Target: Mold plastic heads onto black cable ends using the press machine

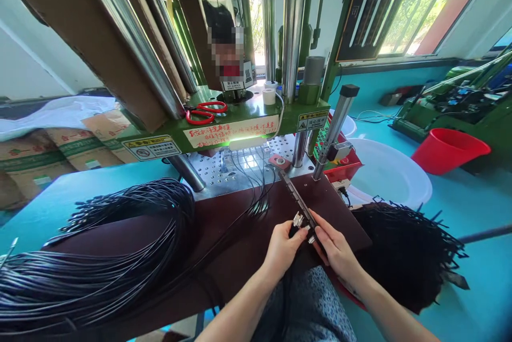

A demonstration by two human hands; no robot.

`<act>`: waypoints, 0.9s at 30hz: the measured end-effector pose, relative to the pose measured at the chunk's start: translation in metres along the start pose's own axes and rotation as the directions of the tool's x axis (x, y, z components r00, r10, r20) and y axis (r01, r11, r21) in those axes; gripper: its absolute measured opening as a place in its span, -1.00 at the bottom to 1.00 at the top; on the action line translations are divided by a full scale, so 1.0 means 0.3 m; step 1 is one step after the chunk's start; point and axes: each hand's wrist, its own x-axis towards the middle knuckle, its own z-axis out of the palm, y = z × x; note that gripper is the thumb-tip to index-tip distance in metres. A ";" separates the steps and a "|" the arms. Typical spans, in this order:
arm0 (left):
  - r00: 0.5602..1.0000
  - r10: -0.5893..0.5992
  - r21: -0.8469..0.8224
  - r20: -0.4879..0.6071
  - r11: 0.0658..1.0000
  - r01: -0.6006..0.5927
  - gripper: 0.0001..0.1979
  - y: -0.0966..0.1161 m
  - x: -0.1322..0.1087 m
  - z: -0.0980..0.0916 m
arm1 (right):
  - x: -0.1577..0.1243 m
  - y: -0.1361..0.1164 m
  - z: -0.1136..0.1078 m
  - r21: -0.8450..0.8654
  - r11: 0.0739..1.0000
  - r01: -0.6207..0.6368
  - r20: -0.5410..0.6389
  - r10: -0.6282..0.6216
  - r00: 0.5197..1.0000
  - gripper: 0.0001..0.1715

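A long dark bar (298, 196) with small slots along it slants over the near edge of the brown table. My right hand (336, 248) is closed round its lower end. On the bar's left side my left hand (283, 246) pinches small silvery connectors (298, 220) between thumb and fingers, against the bar. Black cable hangs below my left hand. Beyond the bar, several thin cables (260, 192) run from the machine's perforated metal plate (208, 171) onto the table, their silvery ends bunched together. A pink piece with a round metal part (280, 161) lies at the plate's right front.
Coiled black cables (160, 219) cover the table's left side. Red scissors (206, 112) lie on the green machine (192, 142), whose steel columns rise in front. At right are a dark heap of parts (404, 251), a white tub (392, 176) and a red bucket (448, 152).
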 end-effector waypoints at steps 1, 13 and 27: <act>1.000 0.018 0.028 -0.002 0.999 -0.018 -0.76 0.002 -0.001 -0.002 | -0.001 -0.001 0.004 -0.023 1.000 0.014 0.005 -0.014 1.000 -0.36; 0.983 -0.052 -0.284 -0.174 0.959 0.000 -0.72 0.003 0.015 -0.042 | -0.005 -0.024 -0.002 0.127 0.991 -0.051 -0.025 0.055 0.998 -0.39; 0.967 -0.223 -0.346 0.120 0.904 0.252 -0.69 0.042 0.010 -0.039 | 0.008 0.003 -0.018 -0.025 0.999 -0.023 0.108 0.026 0.994 -0.36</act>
